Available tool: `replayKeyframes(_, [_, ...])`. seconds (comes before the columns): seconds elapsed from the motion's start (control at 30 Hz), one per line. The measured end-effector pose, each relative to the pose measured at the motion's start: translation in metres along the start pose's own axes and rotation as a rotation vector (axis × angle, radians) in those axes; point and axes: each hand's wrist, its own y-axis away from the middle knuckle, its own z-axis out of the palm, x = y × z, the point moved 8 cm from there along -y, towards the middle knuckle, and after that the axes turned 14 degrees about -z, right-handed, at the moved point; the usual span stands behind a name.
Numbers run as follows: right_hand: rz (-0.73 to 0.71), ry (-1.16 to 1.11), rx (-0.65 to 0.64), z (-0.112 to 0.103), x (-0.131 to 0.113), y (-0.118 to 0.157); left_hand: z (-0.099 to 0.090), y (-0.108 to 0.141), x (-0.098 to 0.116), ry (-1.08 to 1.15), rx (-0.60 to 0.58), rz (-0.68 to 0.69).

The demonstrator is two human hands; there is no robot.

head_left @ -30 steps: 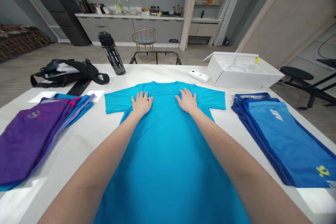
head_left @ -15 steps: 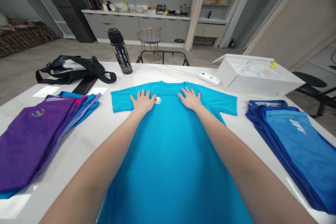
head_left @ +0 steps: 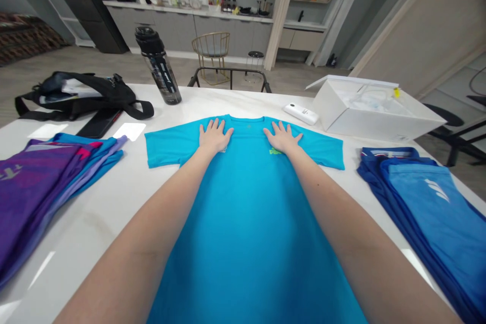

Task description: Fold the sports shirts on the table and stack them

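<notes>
A bright blue T-shirt (head_left: 246,202) lies spread flat on the white table (head_left: 102,212), its collar at the far side and both sleeves stretched outward. My left hand (head_left: 214,136) rests palm down on the left chest near the shoulder, fingers spread, mostly covering a small badge. Opposite it, my right hand (head_left: 283,139) presses flat on the right shoulder area with its fingers apart. Some green lettering shows beside that palm. Neither hand grips the cloth. The shirt's lower end runs out of view below.
Folded purple and blue shirts (head_left: 41,182) are stacked on the left, folded blue garments (head_left: 429,197) on the right. Along the far edge are a black bag (head_left: 87,93), a phone (head_left: 99,123), a bottle (head_left: 159,68), a white remote-like device (head_left: 301,113) and an open white box (head_left: 364,116).
My left hand has shifted up and right, over the badge. My right hand has slid slightly right, uncovering green lettering. The view has moved a little.
</notes>
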Motion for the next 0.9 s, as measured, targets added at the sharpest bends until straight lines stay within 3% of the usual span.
replayKeyframes(0.1, [-0.018,0.016,0.054,-0.002,-0.006,0.007,-0.011,0.013,0.008,-0.018,0.096,0.062])
replayKeyframes(0.2, [-0.051,0.067,0.165,-0.014,-0.018,0.023,-0.022,0.044,0.028,-0.053,0.24,0.266])
replayKeyframes(0.33, [-0.172,0.145,0.328,-0.025,-0.046,0.065,-0.012,0.089,0.039,-0.069,0.215,0.382])
replayKeyframes(0.53, [-0.289,0.083,0.151,0.008,-0.068,0.133,0.01,0.146,0.032,-0.066,0.046,0.384])
replayKeyframes(0.73, [-0.326,0.048,0.107,0.016,-0.079,0.192,0.009,0.206,0.021,-0.051,0.048,0.365])
replayKeyframes(0.9, [-0.343,0.081,0.118,0.025,-0.092,0.253,0.012,0.271,0.009,-0.026,0.099,0.335])
